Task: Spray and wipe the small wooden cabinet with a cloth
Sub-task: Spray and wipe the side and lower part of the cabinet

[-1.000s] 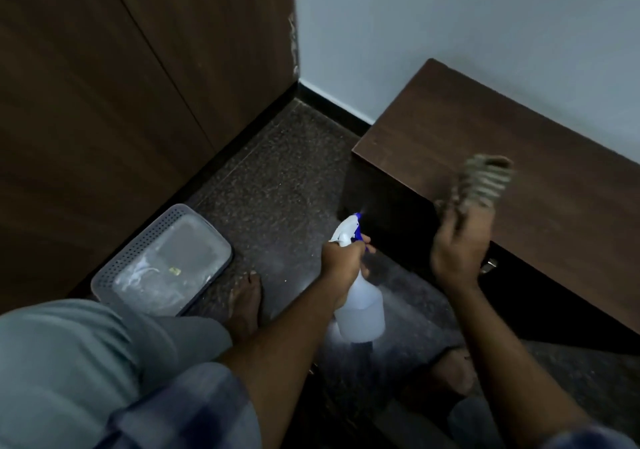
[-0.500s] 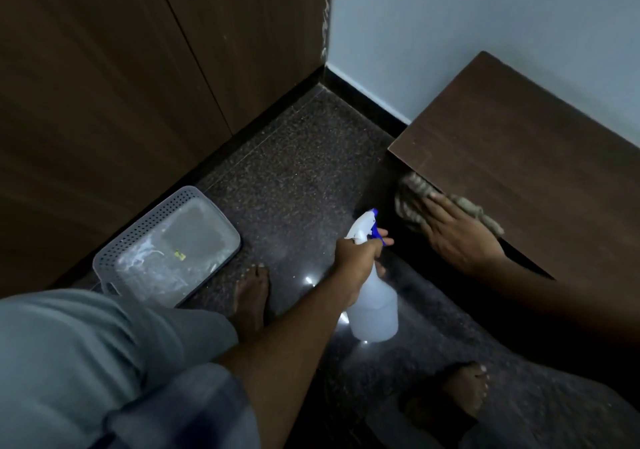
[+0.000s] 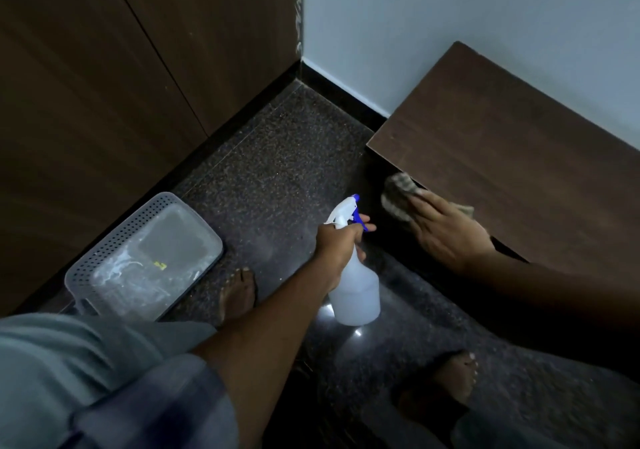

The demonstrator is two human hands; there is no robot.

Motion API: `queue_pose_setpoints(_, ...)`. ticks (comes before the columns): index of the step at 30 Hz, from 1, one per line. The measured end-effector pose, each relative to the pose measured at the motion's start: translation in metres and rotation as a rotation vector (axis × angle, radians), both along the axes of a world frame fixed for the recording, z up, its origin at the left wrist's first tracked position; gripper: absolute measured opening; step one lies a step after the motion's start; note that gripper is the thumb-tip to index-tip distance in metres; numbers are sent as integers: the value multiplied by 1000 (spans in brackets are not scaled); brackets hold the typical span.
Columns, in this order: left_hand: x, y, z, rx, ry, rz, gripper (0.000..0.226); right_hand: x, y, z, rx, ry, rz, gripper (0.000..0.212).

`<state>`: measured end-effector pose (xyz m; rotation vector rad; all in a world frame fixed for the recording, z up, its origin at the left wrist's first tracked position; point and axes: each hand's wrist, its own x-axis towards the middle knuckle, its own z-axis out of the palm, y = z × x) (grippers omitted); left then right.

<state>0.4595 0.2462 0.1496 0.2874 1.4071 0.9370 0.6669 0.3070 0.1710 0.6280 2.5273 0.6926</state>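
Observation:
The small wooden cabinet (image 3: pixel 512 150) stands low against the pale wall at the right, its dark brown top facing me. My right hand (image 3: pixel 446 230) lies flat on a checked cloth (image 3: pixel 398 195), pressing it against the cabinet's shadowed front just under the top's left corner. My left hand (image 3: pixel 337 240) grips the neck of a white spray bottle (image 3: pixel 356 292) with a blue trigger, its nozzle pointing up and away over the floor, left of the cloth.
A grey perforated plastic basket (image 3: pixel 104 258) lined with clear plastic sits on the dark speckled floor (image 3: pixel 277 171) at the left, beside tall dark wooden doors (image 3: pixel 121 67). My bare feet (image 3: pixel 239 296) rest on the floor near the bottle.
My right hand brought the cloth down from the cabinet's top edge to its front face and is rubbing it near the left corner. The bottle stayed in my left hand.

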Motion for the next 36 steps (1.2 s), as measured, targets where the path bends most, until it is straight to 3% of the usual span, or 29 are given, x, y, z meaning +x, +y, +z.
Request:
queue_pose_setpoints(2,4,1,-5,-3,-3,29,47,-33,20,-7,55,-53,20,38)
queue_pose_setpoints(6,4,9,-12,12,1,45,46,-72,39,-43,38,-98,-61,57)
queue_pose_setpoints(12,-14,20,-19,20,11,-11,43,-13,0,-80,-60,-347,-35,54)
queue_pose_setpoints(17,-14,28,-22,62,46,18,37,26,-16,-31,-70,46,-81,54)
queue_pose_setpoints(19,-12,27,-24,62,49,34,36,30,-19,-21,-53,114,-72,55)
queue_pose_setpoints(23,-8,15,-30,71,35,63,61,2,4,-31,20,186,-48,49)
queue_pose_setpoints(26,-6,2,-33,20,29,97,58,-50,33,-64,75,322,-13,49)
queue_pose_setpoints(29,-4,-11,-44,-25,40,71,50,-71,43,-100,-41,255,-79,54)
queue_pose_setpoints(32,-11,-12,-52,-20,71,28,56,-38,32,-147,-197,-16,-26,71)
queue_pose_setpoints(34,-17,-6,-61,-44,83,40,55,-12,21,-150,-223,5,-70,89)
queue_pose_setpoints(36,-18,0,-68,-36,82,71,51,-2,19,-146,-13,-57,66,85)
